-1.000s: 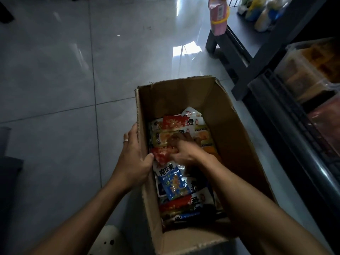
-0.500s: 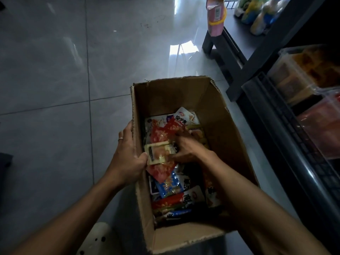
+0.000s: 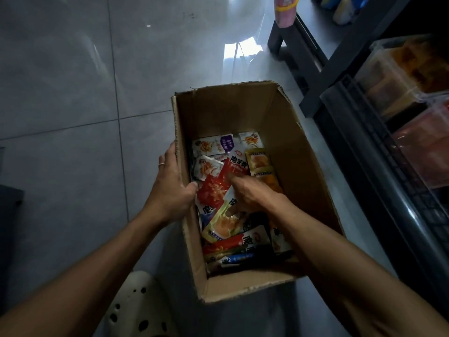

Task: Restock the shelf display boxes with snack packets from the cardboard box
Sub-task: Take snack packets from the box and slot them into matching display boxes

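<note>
Our left hand grips the left wall of the open brown cardboard box on the grey tiled floor. Our right hand reaches among the colourful snack packets inside; we cannot tell its grasp.

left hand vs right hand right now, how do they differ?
The left hand grips the cardboard box wall, thumb inside, and wears a ring; the right hand is down inside among the snack packets, ringless. What its fingers hold is hidden. Both are bare.
</note>
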{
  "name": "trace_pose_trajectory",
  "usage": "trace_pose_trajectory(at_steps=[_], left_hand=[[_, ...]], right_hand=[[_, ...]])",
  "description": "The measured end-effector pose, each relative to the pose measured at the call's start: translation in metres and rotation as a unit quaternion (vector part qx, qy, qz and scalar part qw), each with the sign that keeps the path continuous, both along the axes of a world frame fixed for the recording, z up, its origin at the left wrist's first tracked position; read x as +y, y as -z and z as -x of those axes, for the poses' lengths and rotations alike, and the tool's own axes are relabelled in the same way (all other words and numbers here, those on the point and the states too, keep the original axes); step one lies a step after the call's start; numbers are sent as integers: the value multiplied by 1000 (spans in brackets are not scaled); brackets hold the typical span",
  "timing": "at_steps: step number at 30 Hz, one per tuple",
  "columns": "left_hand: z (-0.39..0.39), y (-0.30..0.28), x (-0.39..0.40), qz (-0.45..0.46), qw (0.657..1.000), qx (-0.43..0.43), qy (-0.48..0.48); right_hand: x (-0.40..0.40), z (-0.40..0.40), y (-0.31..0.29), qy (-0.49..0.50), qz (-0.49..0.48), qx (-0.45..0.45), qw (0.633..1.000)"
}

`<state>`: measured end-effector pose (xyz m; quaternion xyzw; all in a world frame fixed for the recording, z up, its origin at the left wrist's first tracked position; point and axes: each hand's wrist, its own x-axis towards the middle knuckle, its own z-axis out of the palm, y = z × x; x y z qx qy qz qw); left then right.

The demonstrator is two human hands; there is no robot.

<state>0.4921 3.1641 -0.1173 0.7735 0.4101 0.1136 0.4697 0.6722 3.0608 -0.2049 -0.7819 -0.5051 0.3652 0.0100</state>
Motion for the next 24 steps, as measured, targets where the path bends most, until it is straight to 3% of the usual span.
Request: trace_pose_trajectory(at_steps=[5,7,10,12,16,20,24], left_hand=[[-1,-5,-4,-4,1000,5,-7],[1,-7,-7,1,1000,13,-6],[2,-6,-11,1,1000,17,-3],[3,-5,-12,-6,1000,20,-4],[2,-5,-14,-12,999,29,-12],[1,-11,-19,-27,998,61,-21],[-5,-33,-34,-140,987,44,-60]], right_hand=[[-12,0,-23,92,18,103,990],[-24,1,-25,181,-40,156,970],[-30,0,-31,204,-27,174,963],[-15,-1,-53,276,-16,263,924],[-12,-16,-90,299,-123,282,903],[-30,-18,-108,350,-186,333,856],[-52,-13,-126,389,-224,383,807]])
